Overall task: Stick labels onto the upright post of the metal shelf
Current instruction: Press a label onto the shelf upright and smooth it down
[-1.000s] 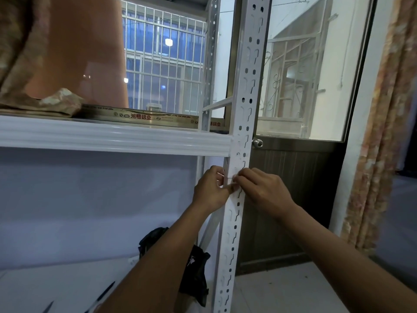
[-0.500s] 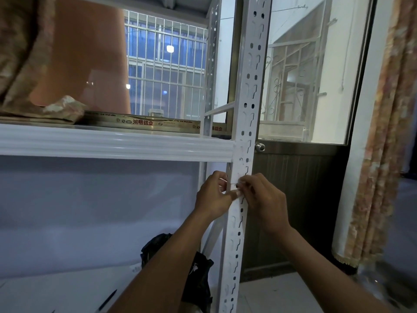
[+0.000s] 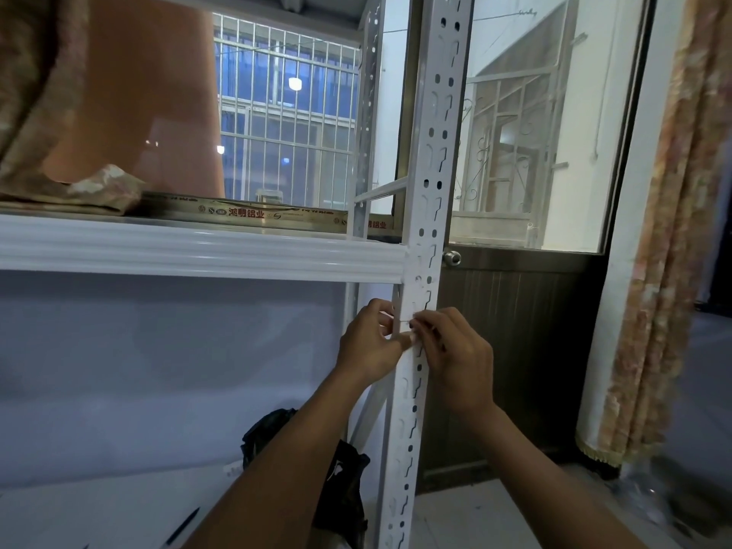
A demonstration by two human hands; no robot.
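Observation:
The white perforated upright post (image 3: 429, 184) of the metal shelf runs from top to bottom through the middle of the view. A small white label (image 3: 405, 324) lies against the post just below the shelf beam. My left hand (image 3: 368, 344) pinches the label's left side from the left of the post. My right hand (image 3: 455, 350) presses fingertips on the label from the right. Most of the label is hidden by my fingers.
A white shelf beam (image 3: 198, 251) spans left of the post, with a folded cloth (image 3: 91, 188) and a printed aluminium strip (image 3: 253, 213) on top. A black bag (image 3: 340, 489) lies below. A dark door with a knob (image 3: 451, 257) and a patterned curtain (image 3: 673, 231) stand to the right.
Both hands stay on the label at the same spot on the post. The view has tilted slightly, so the shelf beam and hands sit a little lower in the frame.

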